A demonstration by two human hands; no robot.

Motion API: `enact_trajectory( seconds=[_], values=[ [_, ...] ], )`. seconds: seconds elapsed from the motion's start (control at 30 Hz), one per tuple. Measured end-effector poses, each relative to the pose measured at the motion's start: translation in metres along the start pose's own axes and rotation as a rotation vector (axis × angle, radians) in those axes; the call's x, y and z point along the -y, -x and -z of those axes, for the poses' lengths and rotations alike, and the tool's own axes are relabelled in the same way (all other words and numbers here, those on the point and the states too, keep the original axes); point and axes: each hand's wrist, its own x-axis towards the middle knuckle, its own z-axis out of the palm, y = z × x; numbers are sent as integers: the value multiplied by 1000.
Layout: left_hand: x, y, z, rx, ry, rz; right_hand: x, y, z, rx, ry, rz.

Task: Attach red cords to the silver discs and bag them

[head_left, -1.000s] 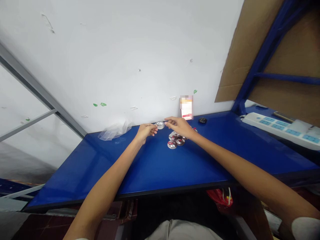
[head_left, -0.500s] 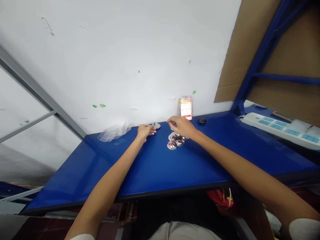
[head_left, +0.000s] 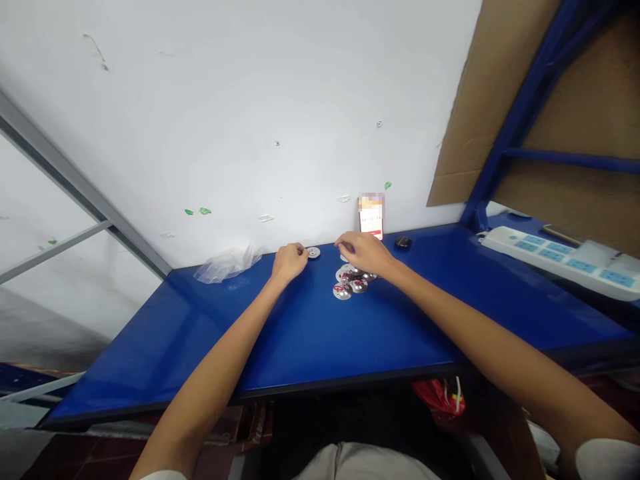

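Note:
My left hand (head_left: 291,262) is closed near the back edge of the table, its thumb and fingertips pinched at the near rim of a round grey metal disc (head_left: 313,253) with small marks on its face. My right hand (head_left: 367,252) is bent over with thumb and fingertips together; whatever they hold, if anything, is too small to make out. Below its palm lies a loose pile of shiny domed metal discs (head_left: 343,291), several overlapping, with red marks or reflections on them. Part of this pile is hidden by my right hand.
A lit phone (head_left: 371,220) leans on the white wall behind my right hand. A small black case (head_left: 403,243) lies right of it. A crumpled clear plastic bag (head_left: 227,263) is at the left back of the blue table (head_left: 300,347); a white power strip (head_left: 565,260) lies at right.
My left hand has drawn back slightly and its fingers have curled in. The disc beside it now shows a different, flatter-looking face. My right hand has hardly moved.

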Motion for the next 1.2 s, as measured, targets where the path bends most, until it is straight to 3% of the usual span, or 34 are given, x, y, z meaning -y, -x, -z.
enact_trajectory(
  seconds=[0.13,0.33,0.47,0.57,0.73,0.83,1.03,1.2],
  values=[
    [-11,7,2,22,-94,-119,0,1,1,22,-9,8],
    [-27,28,1,259,-1,-399,-6,5,0,245,-3,150],
    [-23,35,1,277,15,-412,-15,8,3,428,-70,246],
    [-18,34,5,254,10,-403,-21,8,4,480,-72,280],
    [-16,32,10,211,-12,-397,-23,3,2,440,-62,268],
    [-17,31,9,228,71,-330,-19,3,2,375,-185,193],
    [-17,32,4,407,505,-30,-8,5,-8,179,-567,-47],
    [-24,39,2,471,826,37,-4,4,-27,91,-868,-208]
  ],
)
